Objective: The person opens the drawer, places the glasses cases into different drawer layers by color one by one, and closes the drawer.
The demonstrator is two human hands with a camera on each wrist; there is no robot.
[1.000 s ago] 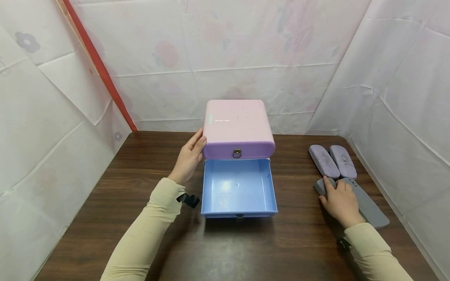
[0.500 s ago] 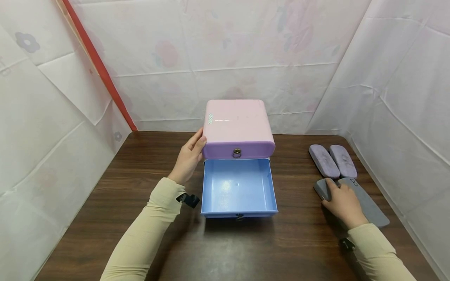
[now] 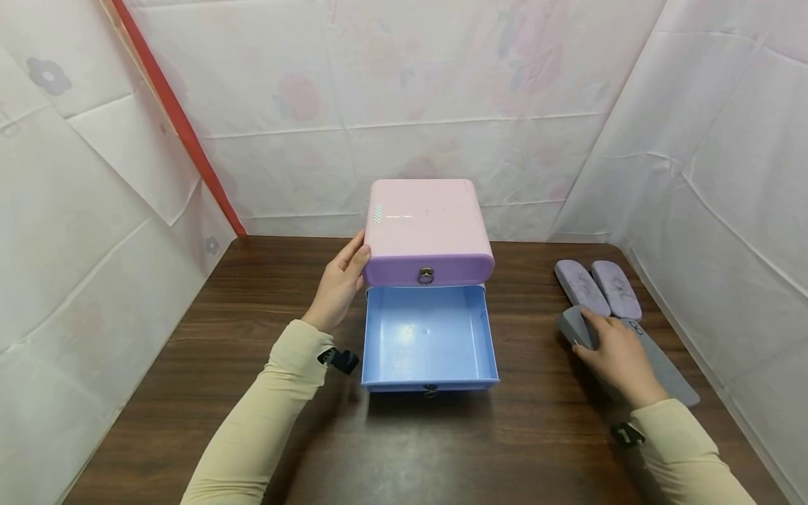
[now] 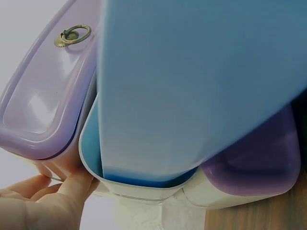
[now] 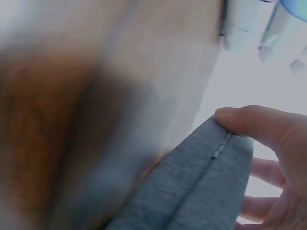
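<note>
A small drawer cabinet [image 3: 426,217] with a pink top stands mid-table. Its blue drawer [image 3: 429,340] is pulled out, with nothing lying in it; the purple drawer [image 3: 394,271] above is closed. My left hand [image 3: 334,287] rests against the cabinet's left side, thumb near the front edge and fingers extended; the left wrist view shows the same hand [image 4: 53,201] below the upper drawer. At the right, my right hand [image 3: 621,354] grips a grey glasses case [image 3: 574,326] by its sides. In the right wrist view a seam runs along this case [image 5: 201,177], with my thumb at its end.
A second grey case [image 3: 669,372] lies beside and partly behind my right hand. Two light purple cases [image 3: 582,289] sit side by side just beyond. White printed sheets [image 3: 480,140] hang around the dark wooden table [image 3: 252,337].
My right hand has taken hold of the grey glasses case and raised it slightly, its far end tilting up and shifting a little left. My left hand and the drawers stay put.
</note>
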